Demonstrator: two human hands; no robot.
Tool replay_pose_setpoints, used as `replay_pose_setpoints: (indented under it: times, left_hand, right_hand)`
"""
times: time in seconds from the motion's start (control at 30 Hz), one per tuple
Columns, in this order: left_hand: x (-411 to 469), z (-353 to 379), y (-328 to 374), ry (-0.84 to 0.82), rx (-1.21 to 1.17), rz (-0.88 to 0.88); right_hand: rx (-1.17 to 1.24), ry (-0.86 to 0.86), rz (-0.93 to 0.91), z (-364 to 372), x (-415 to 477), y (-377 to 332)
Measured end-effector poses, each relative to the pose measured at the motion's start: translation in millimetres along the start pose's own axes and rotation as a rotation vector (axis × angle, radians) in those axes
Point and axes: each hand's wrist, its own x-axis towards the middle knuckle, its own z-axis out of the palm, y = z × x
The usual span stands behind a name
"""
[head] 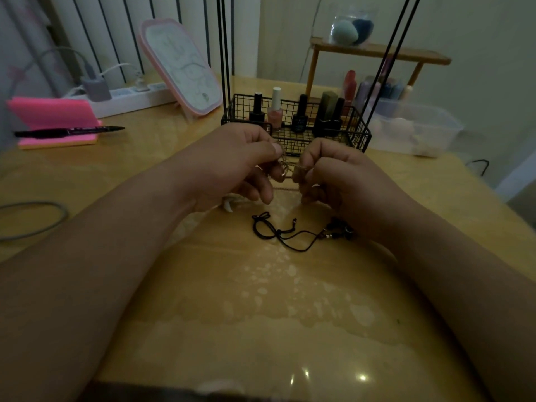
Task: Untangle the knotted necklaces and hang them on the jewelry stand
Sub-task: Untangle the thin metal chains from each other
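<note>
Necklace [287,167] knot pinched between left hand [229,166] fingers [272,149] and right hand [345,178] fingers, held taut for teasing apart; black cord [278,236] beneath fingers.

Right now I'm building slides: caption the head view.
Left hand and right hand pinch a tangled chain near a black cord necklace.

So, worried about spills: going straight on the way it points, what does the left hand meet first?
Likely the basket, just beyond the left hand, though depth is unclear.
</note>
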Motion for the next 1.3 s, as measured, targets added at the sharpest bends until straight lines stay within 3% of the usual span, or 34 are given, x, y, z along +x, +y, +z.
replay_pose_setpoints:
  times: [0.23, 0.47, 0.6, 0.8, 1.03, 1.3]
  left_hand:
    - [-8.6, 3.4, 6.7, -0.167, 0.060, -0.074]
    - [-3.9, 7.8, 3.2, -0.008, -0.046, -0.040]
    - [-1.6, 9.8, 2.8, 0.055, -0.187, -0.014]
    - [-4.0, 7.8, 1.3, 0.054, -0.004, 0.041]
    - [-6.1, 3.6, 6.2, 0.022, 0.099, 0.046]
    - [-5.6, 1.0, 7.5, -0.046, 0.099, 0.067]
  right_hand:
    - [0.259, 0.013, 0.000, -5.0, 4.3, -2.5]
    - [0.376, -0.054, 0.036, -3.7, 0.8, -6.1]
    - [0.320, -0.066, 0.036, -2.9, 0.4, -6.0]
    - [0.252, -0.153, 0.090, -2.5, -1.8, -8.2]
    - [0.081, -0.014, 0.153, -0.1, -3.2, -9.8]
    - [-0.238, 0.024, 0.055, 4.5, -3.5, -4.1]
